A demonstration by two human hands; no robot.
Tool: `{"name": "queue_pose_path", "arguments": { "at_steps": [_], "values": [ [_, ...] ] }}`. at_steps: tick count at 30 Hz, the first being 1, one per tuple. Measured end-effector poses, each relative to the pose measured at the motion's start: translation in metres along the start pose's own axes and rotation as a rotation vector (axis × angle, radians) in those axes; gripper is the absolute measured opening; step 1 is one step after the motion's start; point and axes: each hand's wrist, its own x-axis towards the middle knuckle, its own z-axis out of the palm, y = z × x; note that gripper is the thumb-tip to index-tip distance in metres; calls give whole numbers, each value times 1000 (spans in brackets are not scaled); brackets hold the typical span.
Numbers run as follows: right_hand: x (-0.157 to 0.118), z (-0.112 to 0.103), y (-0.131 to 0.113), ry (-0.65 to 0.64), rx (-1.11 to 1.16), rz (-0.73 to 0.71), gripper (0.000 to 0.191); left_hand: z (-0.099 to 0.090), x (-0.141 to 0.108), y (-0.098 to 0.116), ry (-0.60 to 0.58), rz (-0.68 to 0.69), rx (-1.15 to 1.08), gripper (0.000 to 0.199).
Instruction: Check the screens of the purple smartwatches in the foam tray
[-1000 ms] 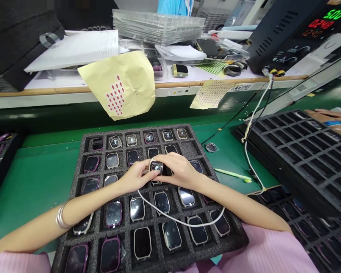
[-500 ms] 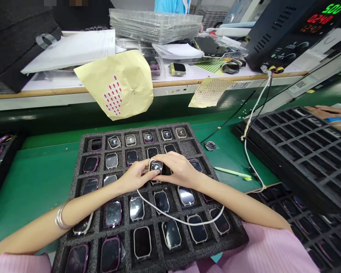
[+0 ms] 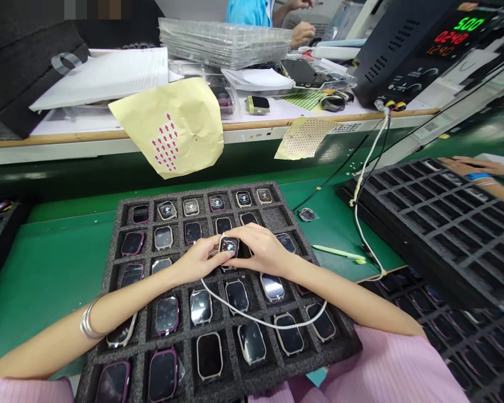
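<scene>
A lit smartwatch (image 3: 229,245) is held over the middle of a black foam tray (image 3: 180,330). My left hand (image 3: 200,260) grips its left side, thumb over the lower part of the screen. From the right, my right hand (image 3: 261,249) closes on the same watch, with fingers along its top and right edges. A white cable (image 3: 252,320) loops from beneath my left hand across the tray towards my right forearm; its end is hidden. Watch cases in silver and purple lie in the tray's compartments, and several in the back row (image 3: 217,202) have lit screens.
A power supply (image 3: 407,61) with lit digits stands on the shelf at the back right. Stacked black trays (image 3: 428,224) lie at the right beside another person's hand (image 3: 479,166). A green pen (image 3: 338,253) rests on the bench. Yellow sticker sheets (image 3: 185,129) hang from the shelf edge.
My hands keep the same hold on the watch. The view has shifted slightly. Behind the shelf, another person's hands have come into sight. The red digits read slightly differently.
</scene>
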Motion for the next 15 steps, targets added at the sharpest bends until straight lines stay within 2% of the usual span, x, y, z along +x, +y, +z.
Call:
{"name": "queue_pose_path", "arguments": {
  "at_steps": [8, 12, 15],
  "values": [
    [1, -1, -2, -16, -3, -3, 40, 1, 0, 2, 11, -20, -21, 32],
    [4, -26, 8, 19, -10, -3, 38, 3, 0, -1, 20, -6, -111, 42],
    [-3, -55, 31, 106, -92, 130, 40, 4, 2, -2, 34, -14, -221, 47]
  ]
}}
